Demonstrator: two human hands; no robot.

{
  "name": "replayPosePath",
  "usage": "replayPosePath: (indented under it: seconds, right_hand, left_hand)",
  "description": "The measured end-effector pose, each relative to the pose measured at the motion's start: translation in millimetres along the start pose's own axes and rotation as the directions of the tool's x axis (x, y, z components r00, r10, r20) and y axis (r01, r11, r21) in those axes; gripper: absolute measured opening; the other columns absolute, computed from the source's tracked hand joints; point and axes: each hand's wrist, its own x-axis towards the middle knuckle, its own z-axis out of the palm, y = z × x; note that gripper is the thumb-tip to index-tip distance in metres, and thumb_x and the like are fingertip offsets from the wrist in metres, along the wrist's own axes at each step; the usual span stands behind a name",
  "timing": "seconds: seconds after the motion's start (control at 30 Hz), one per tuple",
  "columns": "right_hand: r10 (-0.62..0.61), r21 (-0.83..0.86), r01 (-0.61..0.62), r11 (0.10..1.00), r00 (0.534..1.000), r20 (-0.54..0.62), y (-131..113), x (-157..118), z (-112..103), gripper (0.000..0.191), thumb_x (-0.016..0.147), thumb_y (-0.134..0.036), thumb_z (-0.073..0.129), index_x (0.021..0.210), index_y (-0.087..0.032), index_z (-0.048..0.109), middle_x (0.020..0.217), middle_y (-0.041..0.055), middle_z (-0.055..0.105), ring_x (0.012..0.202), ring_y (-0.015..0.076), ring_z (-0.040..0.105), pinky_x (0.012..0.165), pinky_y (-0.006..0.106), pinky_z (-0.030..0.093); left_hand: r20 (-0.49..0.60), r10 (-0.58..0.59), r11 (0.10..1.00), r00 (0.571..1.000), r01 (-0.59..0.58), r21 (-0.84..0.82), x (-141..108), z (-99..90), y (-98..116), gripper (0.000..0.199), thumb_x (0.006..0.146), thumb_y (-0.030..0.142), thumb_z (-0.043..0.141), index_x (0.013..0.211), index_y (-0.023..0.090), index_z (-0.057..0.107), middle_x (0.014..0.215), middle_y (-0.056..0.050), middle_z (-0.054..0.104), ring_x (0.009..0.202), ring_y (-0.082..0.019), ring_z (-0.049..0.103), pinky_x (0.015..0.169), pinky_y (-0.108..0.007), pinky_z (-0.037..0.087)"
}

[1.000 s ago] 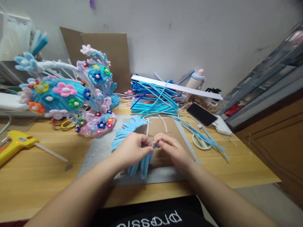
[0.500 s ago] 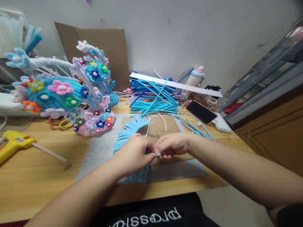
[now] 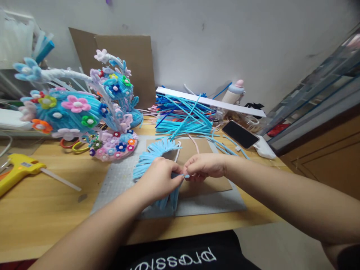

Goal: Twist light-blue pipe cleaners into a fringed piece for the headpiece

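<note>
A fan of light-blue pipe cleaners (image 3: 149, 159) curves over the grey cutting mat (image 3: 112, 195), partly under my left hand (image 3: 163, 176). That hand is closed, thumb and forefinger pinching a light-blue pipe cleaner (image 3: 186, 176) whose tip pokes out between the two hands. Close against it, my right hand (image 3: 204, 167) is closed too, its fingertips pinched on the same pipe cleaner's end. Beneath both hands lies a piece of brown cardboard (image 3: 213, 185). Strands of the fan hang below my left hand; its palm side is hidden.
Left are a yellow glue gun (image 3: 24, 168) and flower-covered pipe-cleaner decorations (image 3: 75, 112). A pile of blue pipe cleaners (image 3: 182, 116) lies at the back. Farther right are a phone (image 3: 240, 134) and a bottle (image 3: 233, 93); cardboard (image 3: 135, 67) leans on the wall.
Both hands have risen slightly, still pinching together. The strands under my left hand have spread apart a little. The whole view has shifted slightly.
</note>
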Motion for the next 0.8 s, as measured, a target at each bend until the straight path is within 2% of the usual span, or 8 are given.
replayPosePath:
  seconds: [0.2, 0.33, 0.4, 0.53, 0.7, 0.8]
  right_hand:
    - [0.005, -0.102, -0.001, 0.995, 0.999, 0.044, -10, 1, 0, 0.008, 0.062, -0.021, 0.058, 0.062, -0.014, 0.056, 0.054, -0.0041, 0.051, 0.045, 0.0051, 0.044, 0.044, 0.017, 0.032]
    - [-0.164, -0.303, 0.178, 0.936, 0.984, 0.070, -19, -7, 2, 0.010, 0.068, -0.023, 0.057, 0.063, -0.014, 0.058, 0.052, -0.0046, 0.049, 0.047, 0.0053, 0.043, 0.046, 0.018, 0.031]
    - [-0.258, -0.466, 0.265, 0.844, 0.963, 0.081, -24, -13, 3, 0.012, 0.071, -0.025, 0.056, 0.067, -0.014, 0.061, 0.055, -0.0039, 0.051, 0.049, 0.0062, 0.043, 0.047, 0.019, 0.031]
    - [-0.425, -0.770, 0.337, 0.542, 0.900, 0.095, -27, -23, 7, 0.017, 0.076, -0.025, 0.053, 0.078, -0.014, 0.065, 0.063, -0.0010, 0.058, 0.054, 0.0089, 0.046, 0.049, 0.020, 0.033]
    - [-0.557, -0.859, 0.417, 0.297, 0.807, 0.199, -24, -29, 14, 0.017, 0.075, -0.014, 0.050, 0.084, -0.015, 0.065, 0.076, 0.0035, 0.063, 0.064, 0.0124, 0.052, 0.057, 0.023, 0.038]
    - [-0.602, -0.885, 0.453, 0.103, 0.737, 0.307, -24, -32, 19, 0.018, 0.073, -0.008, 0.049, 0.081, -0.015, 0.063, 0.079, 0.0051, 0.061, 0.071, 0.0147, 0.052, 0.063, 0.025, 0.038]
  left_hand:
    - [0.026, -0.026, 0.999, 0.999, 0.027, -0.041, 0, -4.0, 2, 0.017, 0.074, 0.024, 0.051, 0.071, 0.019, 0.067, 0.070, -0.001, 0.068, 0.065, -0.014, 0.056, 0.068, -0.026, 0.037]
    - [0.095, -0.106, 0.980, 0.990, 0.120, -0.160, -1, -7.3, -1, 0.021, 0.075, 0.030, 0.049, 0.076, 0.017, 0.066, 0.069, 0.000, 0.066, 0.061, -0.013, 0.055, 0.058, -0.022, 0.037]
    - [0.108, -0.135, 0.967, 0.985, 0.155, -0.204, -2, -8.1, -3, 0.023, 0.075, 0.033, 0.049, 0.076, 0.017, 0.066, 0.069, 0.000, 0.065, 0.060, -0.013, 0.054, 0.056, -0.022, 0.037]
    - [0.160, -0.164, 0.939, 0.973, 0.203, -0.277, -1, -8.5, -3, 0.026, 0.074, 0.036, 0.050, 0.073, 0.015, 0.065, 0.066, 0.000, 0.062, 0.059, -0.012, 0.052, 0.055, -0.021, 0.037]
    - [0.211, -0.142, 0.903, 0.967, 0.213, -0.373, 0, -8.3, -4, 0.022, 0.071, 0.033, 0.052, 0.071, 0.013, 0.064, 0.062, 0.001, 0.058, 0.056, -0.010, 0.049, 0.052, -0.020, 0.036]
    - [0.236, -0.115, 0.884, 0.965, 0.208, -0.418, -1, -8.1, -5, 0.019, 0.071, 0.029, 0.052, 0.072, 0.013, 0.064, 0.060, 0.002, 0.057, 0.054, -0.010, 0.048, 0.050, -0.020, 0.035]
